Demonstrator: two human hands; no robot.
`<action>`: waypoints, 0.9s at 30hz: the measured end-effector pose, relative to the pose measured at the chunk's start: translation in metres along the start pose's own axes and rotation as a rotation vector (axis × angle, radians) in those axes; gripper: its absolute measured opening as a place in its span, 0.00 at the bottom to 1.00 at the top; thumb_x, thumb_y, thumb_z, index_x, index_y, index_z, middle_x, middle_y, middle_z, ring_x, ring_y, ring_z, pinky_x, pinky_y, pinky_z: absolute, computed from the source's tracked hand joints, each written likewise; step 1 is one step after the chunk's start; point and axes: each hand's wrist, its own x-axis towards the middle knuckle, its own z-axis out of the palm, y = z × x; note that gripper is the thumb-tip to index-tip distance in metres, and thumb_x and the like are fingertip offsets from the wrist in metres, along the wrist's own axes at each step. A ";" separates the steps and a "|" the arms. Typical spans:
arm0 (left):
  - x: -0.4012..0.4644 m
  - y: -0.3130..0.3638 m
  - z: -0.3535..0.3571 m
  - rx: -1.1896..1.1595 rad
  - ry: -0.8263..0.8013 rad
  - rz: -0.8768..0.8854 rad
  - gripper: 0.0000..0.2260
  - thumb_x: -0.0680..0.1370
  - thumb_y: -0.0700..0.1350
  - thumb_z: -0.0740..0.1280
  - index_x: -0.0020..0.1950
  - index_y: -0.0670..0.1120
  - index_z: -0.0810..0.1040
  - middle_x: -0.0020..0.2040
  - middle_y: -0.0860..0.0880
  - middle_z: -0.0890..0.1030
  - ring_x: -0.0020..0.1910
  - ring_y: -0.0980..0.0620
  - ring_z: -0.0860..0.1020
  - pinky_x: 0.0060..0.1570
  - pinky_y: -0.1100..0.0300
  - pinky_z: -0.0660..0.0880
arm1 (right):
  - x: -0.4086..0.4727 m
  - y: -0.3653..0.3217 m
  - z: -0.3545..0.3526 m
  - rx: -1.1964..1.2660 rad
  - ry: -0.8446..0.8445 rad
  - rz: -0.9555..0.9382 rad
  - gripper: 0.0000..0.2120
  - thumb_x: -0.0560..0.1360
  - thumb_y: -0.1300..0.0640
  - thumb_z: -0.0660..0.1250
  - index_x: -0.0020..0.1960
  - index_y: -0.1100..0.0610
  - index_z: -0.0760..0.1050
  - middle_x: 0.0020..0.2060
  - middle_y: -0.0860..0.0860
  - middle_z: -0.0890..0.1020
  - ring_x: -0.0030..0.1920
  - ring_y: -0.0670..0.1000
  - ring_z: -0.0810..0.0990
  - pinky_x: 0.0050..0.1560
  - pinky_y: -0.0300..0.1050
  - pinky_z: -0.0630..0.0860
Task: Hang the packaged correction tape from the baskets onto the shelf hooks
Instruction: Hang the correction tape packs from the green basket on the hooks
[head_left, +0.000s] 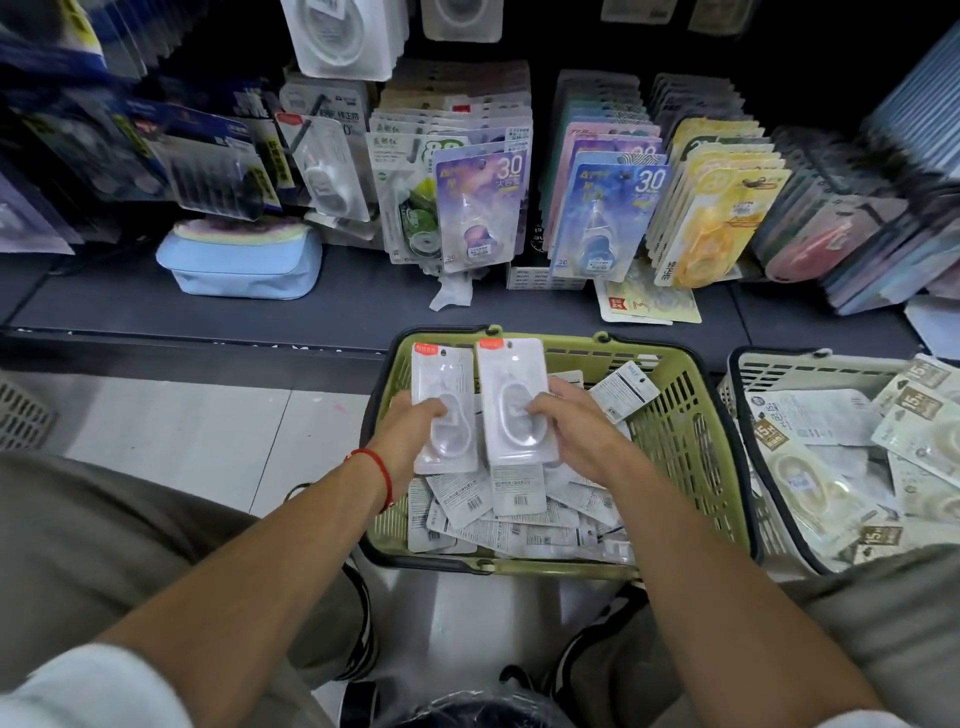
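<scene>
1. dark shop shelving (208, 306) fills the far side, with pale floor tiles (197, 415) below its edge and two baskets set on the floor.
2. at the far left of the shelf lies one light blue pouch (241, 265), under hanging blister cards.
3. right of it, packs hang in dense rows on the hooks: one row fronted by a purple "30" card (480, 208), one by a blue "30" card (605, 218), one by a yellow card (722, 228); the count within each row cannot be told.
4. the left hand (410, 431), with one red cord on its wrist, grips one white correction tape pack (441, 410), fingers curled over the blister.
5. the right hand (566, 431) pinches a second white correction tape pack (511, 400), thumb on the front and fingers behind it.
6. both packs stand upright side by side, nearly touching, above the green basket (685, 431).
7. inside that basket lies a loose heap of more white packs (519, 525), too many and too overlapped to count.
8. just beside it to the right sits one white basket (779, 374), holding packs with brown "15" labels (919, 402); at least four such labels show.
</scene>
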 end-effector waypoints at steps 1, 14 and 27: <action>-0.002 0.000 0.004 -0.072 -0.025 -0.025 0.18 0.81 0.48 0.70 0.70 0.50 0.73 0.66 0.43 0.81 0.64 0.38 0.80 0.64 0.33 0.77 | 0.000 -0.003 0.012 -0.027 -0.044 -0.024 0.15 0.73 0.59 0.73 0.59 0.55 0.83 0.51 0.52 0.89 0.50 0.52 0.88 0.42 0.44 0.82; -0.011 0.001 -0.025 -0.263 -0.093 -0.031 0.22 0.80 0.42 0.74 0.70 0.54 0.72 0.67 0.47 0.79 0.63 0.37 0.80 0.49 0.32 0.83 | 0.025 0.091 0.045 -1.284 0.045 0.230 0.45 0.83 0.51 0.68 0.84 0.65 0.40 0.80 0.68 0.56 0.81 0.68 0.55 0.81 0.59 0.57; -0.017 0.031 -0.013 -0.214 -0.086 0.086 0.21 0.77 0.40 0.77 0.67 0.53 0.76 0.61 0.46 0.84 0.57 0.40 0.84 0.48 0.33 0.83 | -0.020 -0.030 0.008 0.293 0.297 -0.009 0.10 0.77 0.54 0.64 0.40 0.54 0.81 0.39 0.53 0.84 0.38 0.54 0.81 0.42 0.47 0.76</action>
